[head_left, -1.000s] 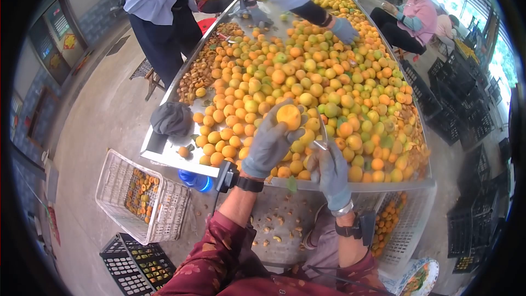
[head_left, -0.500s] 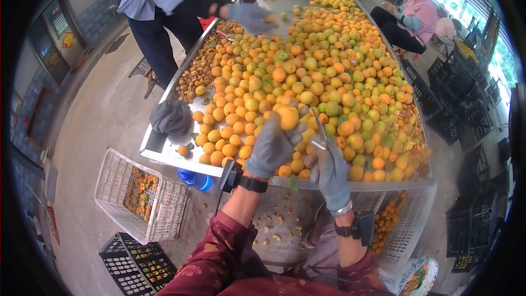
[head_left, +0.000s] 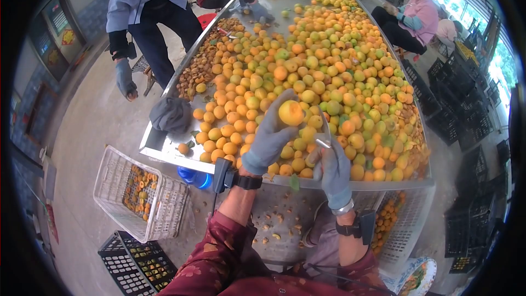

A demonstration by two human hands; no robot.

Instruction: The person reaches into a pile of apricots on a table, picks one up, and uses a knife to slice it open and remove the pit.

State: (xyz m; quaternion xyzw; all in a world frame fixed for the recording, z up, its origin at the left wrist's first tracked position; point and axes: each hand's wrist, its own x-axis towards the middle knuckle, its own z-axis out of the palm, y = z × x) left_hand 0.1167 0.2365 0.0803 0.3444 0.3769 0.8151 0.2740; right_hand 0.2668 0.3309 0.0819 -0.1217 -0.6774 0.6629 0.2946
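My left hand (head_left: 268,141), in a grey glove, holds a yellow-orange apricot (head_left: 290,114) above the table's near edge, with a small cut-looking patch facing me. Just right of it, my gloved right hand (head_left: 332,171) is closed round a small knife (head_left: 324,142). Its thin blade points up and away, apart from the apricot. Beneath and beyond both hands, many loose apricots (head_left: 339,98), orange to green, cover the metal table (head_left: 181,163).
A grey cloth (head_left: 171,115) lies at the table's left corner. Brown pits (head_left: 200,71) line the left edge. A white crate (head_left: 172,208) of cut fruit and a black crate (head_left: 129,263) stand below left. A co-worker (head_left: 159,16) stands at left; a seated person (head_left: 419,16) is at right.
My left hand has tilted upward and turned the apricot, so its cut-looking patch shows. The knife stays beside it. The co-worker has shifted left, one gloved hand now hanging beside the table.
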